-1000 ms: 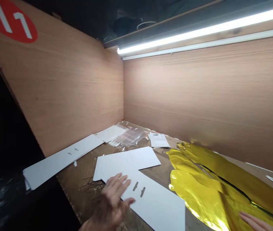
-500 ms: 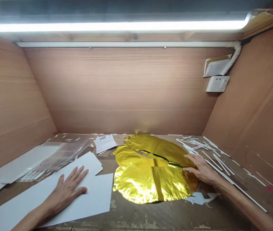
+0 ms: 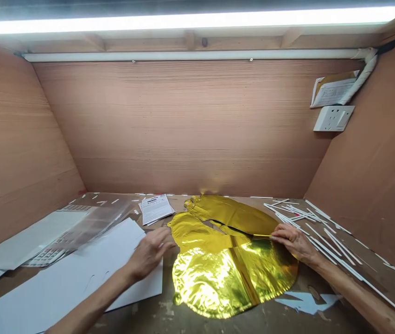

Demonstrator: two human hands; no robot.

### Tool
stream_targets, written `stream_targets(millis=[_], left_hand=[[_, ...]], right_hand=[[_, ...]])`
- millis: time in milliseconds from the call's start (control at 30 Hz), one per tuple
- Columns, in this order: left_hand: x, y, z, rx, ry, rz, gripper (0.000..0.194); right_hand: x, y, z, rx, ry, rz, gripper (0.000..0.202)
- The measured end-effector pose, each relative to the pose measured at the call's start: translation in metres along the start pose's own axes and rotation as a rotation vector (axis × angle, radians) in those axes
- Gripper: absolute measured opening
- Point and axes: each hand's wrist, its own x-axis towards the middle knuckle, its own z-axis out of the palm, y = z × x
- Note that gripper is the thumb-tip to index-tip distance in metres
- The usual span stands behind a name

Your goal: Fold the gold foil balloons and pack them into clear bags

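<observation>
A flat gold foil balloon (image 3: 207, 283) lies on the table in front of me. Behind it rests a stack of similar flat foil balloons (image 3: 235, 211). My right hand (image 3: 294, 243) pinches a foil edge at the right side, thumb against fingertips. My left hand (image 3: 152, 253) hovers at the balloon's left edge, above the white card sheets (image 3: 68, 273). Its fingers are loosely bent and apart, with nothing visible in them.
Thin white sticks (image 3: 322, 241) lie scattered at the right. Printed paper slips (image 3: 155, 209) sit at the back, and clear plastic sleeves (image 3: 89, 227) at the left. Wooden walls (image 3: 197, 130) enclose the table, with a power socket (image 3: 334, 118) at the upper right.
My left hand has lifted off the white card and moved right to the foil's left edge. My right hand's fingers have closed on the foil edge. The front balloon has turned slightly.
</observation>
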Motion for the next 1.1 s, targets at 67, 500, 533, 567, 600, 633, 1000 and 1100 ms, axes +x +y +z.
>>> stream_targets(millis=[67,500,533,567,600,633,1000,1100], left_hand=[[0.034,0.051,0.032,-0.227,-0.009,-0.09,0.028],[0.112,0.171,0.183,-0.661,0.065,-0.519,0.019],[0.112,0.17,0.185,-0.699,0.079,-0.512,0.015],[0.112,0.17,0.186,-0.736,0.092,-0.504,0.012],[0.112,0.169,0.188,-0.772,0.105,-0.496,0.01],[0.112,0.168,0.189,-0.807,0.114,-0.49,0.01],[0.106,0.159,0.19,-1.037,0.063,-0.383,0.027],[0.106,0.155,0.187,-1.023,0.063,-0.358,0.018]], right_hand=[[0.01,-0.011,-0.011,-0.041,0.006,-0.023,0.027],[0.0,-0.024,-0.019,-0.134,0.203,0.079,0.027],[-0.004,-0.017,-0.02,-0.096,0.279,0.213,0.033],[-0.008,-0.011,-0.021,0.003,0.343,0.383,0.042],[-0.011,-0.006,-0.022,0.154,0.382,0.555,0.051],[-0.014,-0.004,-0.022,0.333,0.387,0.693,0.055],[-0.007,-0.031,-0.018,1.074,0.433,0.69,0.065],[-0.003,-0.036,-0.017,1.117,0.467,0.676,0.056]])
